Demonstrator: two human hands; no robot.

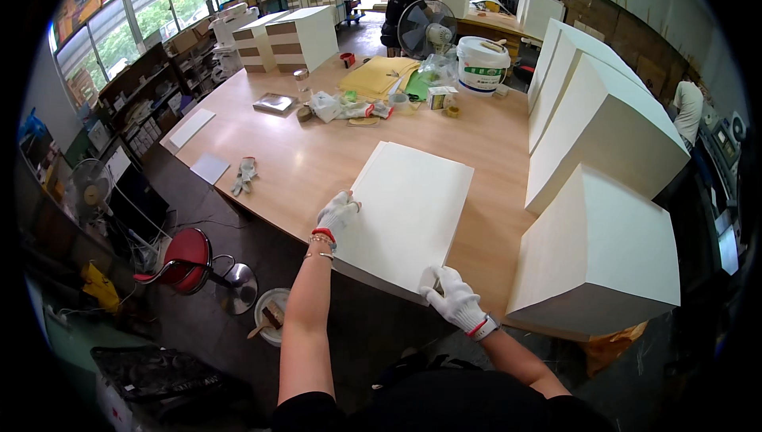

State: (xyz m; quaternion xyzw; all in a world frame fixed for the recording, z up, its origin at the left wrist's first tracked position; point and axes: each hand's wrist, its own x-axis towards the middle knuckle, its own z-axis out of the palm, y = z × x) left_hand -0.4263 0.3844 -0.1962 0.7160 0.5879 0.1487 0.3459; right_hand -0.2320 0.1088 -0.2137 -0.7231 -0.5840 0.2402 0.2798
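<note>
Black shirt (460,404) filled the near edge. Hands apart: left hand (339,214) on the left edge of the paper stack (411,214), right hand (452,297) at its near-right corner; couldn't tell if clamped. Stack sat on the near side of the wood-grain table (274,136). Fan (427,28) far, red chair (188,257) left, taller stacks (631,241) right.

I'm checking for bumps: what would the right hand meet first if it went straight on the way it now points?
The paper stack: the right hand is at its near right corner, seemingly touching it, though depth is unclear.
</note>
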